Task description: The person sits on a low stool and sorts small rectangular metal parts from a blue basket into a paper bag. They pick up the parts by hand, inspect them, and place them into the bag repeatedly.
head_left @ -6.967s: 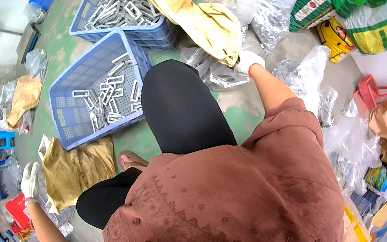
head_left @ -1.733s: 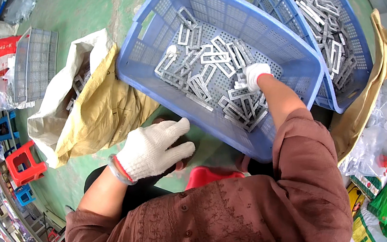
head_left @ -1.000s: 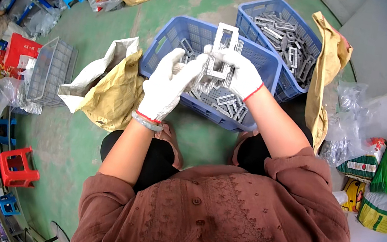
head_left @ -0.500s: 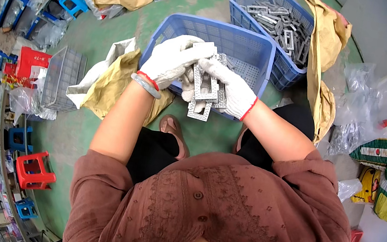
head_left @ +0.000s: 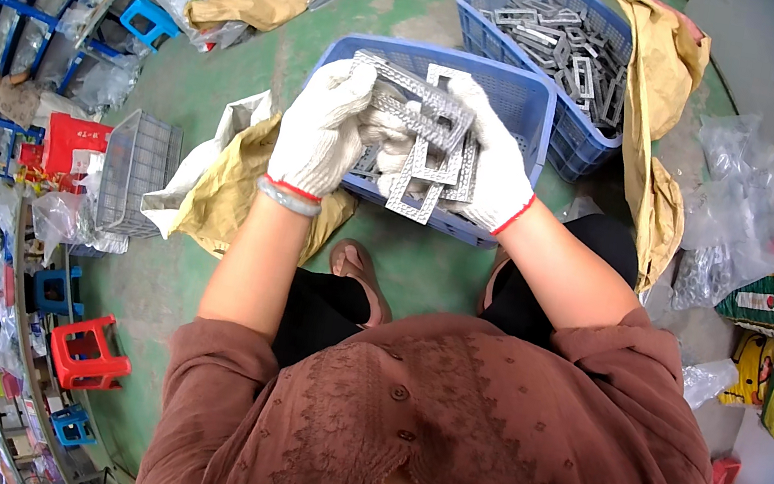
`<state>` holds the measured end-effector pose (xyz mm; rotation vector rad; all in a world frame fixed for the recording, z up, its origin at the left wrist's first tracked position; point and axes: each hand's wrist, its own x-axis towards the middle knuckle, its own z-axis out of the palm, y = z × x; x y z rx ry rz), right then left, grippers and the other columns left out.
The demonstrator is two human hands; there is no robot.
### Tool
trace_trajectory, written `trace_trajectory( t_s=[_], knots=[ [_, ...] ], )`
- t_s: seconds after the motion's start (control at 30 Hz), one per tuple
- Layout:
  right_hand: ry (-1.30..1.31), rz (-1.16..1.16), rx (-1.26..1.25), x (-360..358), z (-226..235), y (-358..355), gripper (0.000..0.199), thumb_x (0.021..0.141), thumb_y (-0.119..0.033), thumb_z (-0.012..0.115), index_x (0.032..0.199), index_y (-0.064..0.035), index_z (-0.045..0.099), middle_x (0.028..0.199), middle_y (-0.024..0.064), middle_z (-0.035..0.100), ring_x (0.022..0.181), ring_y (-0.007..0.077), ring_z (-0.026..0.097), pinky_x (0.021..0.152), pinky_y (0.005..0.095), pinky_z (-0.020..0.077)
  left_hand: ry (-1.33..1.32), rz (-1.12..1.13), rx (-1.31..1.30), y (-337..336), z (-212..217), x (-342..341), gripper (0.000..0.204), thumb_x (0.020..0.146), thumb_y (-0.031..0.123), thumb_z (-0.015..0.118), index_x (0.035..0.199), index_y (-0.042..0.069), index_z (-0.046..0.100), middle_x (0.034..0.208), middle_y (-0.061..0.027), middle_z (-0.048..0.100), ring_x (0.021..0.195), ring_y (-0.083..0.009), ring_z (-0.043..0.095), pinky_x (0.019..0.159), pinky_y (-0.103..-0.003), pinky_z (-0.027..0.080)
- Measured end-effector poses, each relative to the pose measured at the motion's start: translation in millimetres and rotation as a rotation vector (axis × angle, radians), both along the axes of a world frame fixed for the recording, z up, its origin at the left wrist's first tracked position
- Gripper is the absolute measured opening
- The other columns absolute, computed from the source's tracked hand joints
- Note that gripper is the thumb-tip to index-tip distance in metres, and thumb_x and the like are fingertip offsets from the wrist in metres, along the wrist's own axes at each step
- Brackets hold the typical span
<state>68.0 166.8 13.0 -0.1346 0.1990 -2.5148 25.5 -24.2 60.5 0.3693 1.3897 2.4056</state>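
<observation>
Both of my hands wear white knit gloves with red cuffs, above a blue plastic crate (head_left: 495, 69). My left hand (head_left: 319, 130) is closed on the end of a grey metal rectangular frame (head_left: 402, 82), which slants down to the right across other frames. My right hand (head_left: 495, 168) is closed around several overlapping metal frames (head_left: 410, 207) with open centres and ridged faces. Its fingers are partly hidden behind them. More grey pieces show under my left glove, but what bears them is hard to make out.
Beyond, at the right, a second blue crate (head_left: 554, 116) holds many grey frames. A brown paper sack (head_left: 659, 93) hangs along its side. At the left lie an opened paper sack (head_left: 224, 181) and a grey wire-like basket (head_left: 137, 172). A red stool (head_left: 89, 355) stands further left.
My hands have moved apart a little. The left one has turned a metal frame from the bunch to a slant over the others; the right keeps its grip on the bunch.
</observation>
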Motion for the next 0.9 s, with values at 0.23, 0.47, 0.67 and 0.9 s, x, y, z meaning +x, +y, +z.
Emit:
trace_trajectory(
  t_s=[0.23, 0.47, 0.67, 0.9],
  knots=[
    [-0.093, -0.106, 0.137, 0, 14, 6, 0.042, 0.100, -0.037, 0.060, 0.126, -0.0043, 0.061, 0.102, 0.0217, 0.069, 0.086, 0.0335, 0.072, 0.078, 0.0508, 0.0613, 0.007, 0.154, 0.102, -10, -14, 25, 0.021, 0.096, 0.010, 0.061, 0.115, 0.003, 0.055, 0.118, -0.0221, 0.063, 0.104, -0.0397, 0.067, 0.092, -0.054, 0.056],
    [-0.095, -0.128, 0.126, -3, -4, 1, 0.038, 0.100, -0.033, 0.060, 0.125, -0.0042, 0.059, 0.115, 0.0215, 0.066, 0.098, 0.0372, 0.069, 0.081, 0.0518, 0.0603, 0.089, 0.210, 0.083, -13, -28, 33, 0.037, 0.094, 0.007, 0.063, 0.129, 0.002, 0.051, 0.124, -0.0162, 0.059, 0.115, -0.0381, 0.062, 0.102, -0.057, 0.051],
    [-0.074, -0.121, 0.104, 0, -11, 2, 0.036, 0.101, -0.032, 0.058, 0.129, -0.0088, 0.057, 0.118, 0.0207, 0.065, 0.099, 0.0406, 0.068, 0.083, 0.0560, 0.0582, 0.085, 0.207, 0.094, -11, -29, 38, 0.036, 0.093, 0.011, 0.068, 0.124, 0.004, 0.052, 0.118, -0.0140, 0.062, 0.111, -0.0336, 0.065, 0.096, -0.052, 0.056],
    [-0.050, -0.182, 0.167, -1, -17, 2, 0.034, 0.101, -0.031, 0.059, 0.129, -0.0112, 0.058, 0.115, 0.0192, 0.067, 0.094, 0.0395, 0.069, 0.071, 0.0536, 0.0585, 0.045, 0.213, 0.122, -7, -30, 44, 0.049, 0.090, 0.000, 0.066, 0.134, 0.007, 0.046, 0.126, -0.0157, 0.057, 0.119, -0.0350, 0.060, 0.099, -0.051, 0.054]
  ],
)
